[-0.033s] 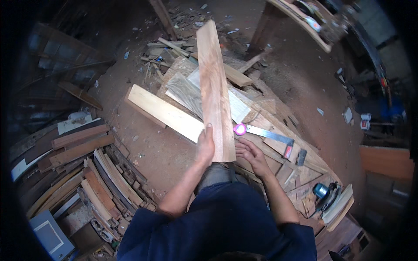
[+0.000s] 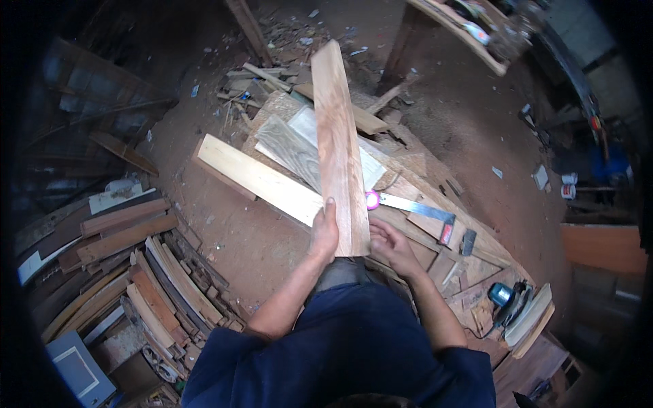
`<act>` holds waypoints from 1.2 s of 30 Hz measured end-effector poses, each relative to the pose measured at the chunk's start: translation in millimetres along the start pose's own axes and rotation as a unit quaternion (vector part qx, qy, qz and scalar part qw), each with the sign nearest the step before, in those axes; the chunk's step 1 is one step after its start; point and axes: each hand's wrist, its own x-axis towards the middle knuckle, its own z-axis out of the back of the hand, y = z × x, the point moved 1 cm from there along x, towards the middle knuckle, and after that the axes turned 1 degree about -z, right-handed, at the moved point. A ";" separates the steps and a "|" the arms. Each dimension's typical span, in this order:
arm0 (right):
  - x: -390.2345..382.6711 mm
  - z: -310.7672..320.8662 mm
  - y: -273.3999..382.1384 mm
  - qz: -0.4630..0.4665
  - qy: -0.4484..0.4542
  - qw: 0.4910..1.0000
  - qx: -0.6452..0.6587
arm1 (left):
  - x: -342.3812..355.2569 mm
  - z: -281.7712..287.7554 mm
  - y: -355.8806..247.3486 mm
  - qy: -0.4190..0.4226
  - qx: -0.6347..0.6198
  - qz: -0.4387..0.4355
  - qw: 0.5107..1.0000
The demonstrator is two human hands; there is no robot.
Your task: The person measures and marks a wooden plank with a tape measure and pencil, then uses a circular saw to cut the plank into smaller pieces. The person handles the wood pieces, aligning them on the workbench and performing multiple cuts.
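Long reddish-brown wooden plank (image 2: 340, 146) held at its near end, running from frame centre toward the upper middle.

The plank is judged stiff, fairly heavy and rough-sawn, best gripped along its edges near the end. The left hand (image 2: 324, 233) is closed around the left edge. The right hand (image 2: 389, 246) is placed by the right corner, fingers loosely curled; its hold cannot be told.
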 end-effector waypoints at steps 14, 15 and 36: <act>-203.7 57.3 19.7 0.119 -0.173 0.919 -0.335 | -150.2 -166.8 104.1 0.296 -0.195 0.212 0.910; -210.1 63.6 12.3 0.155 -0.180 0.910 -0.340 | -162.6 -174.8 97.6 0.294 -0.196 0.198 0.914; -241.3 93.7 6.8 0.294 -0.338 0.818 -0.360 | -209.1 -214.9 53.9 0.379 -0.206 0.155 0.889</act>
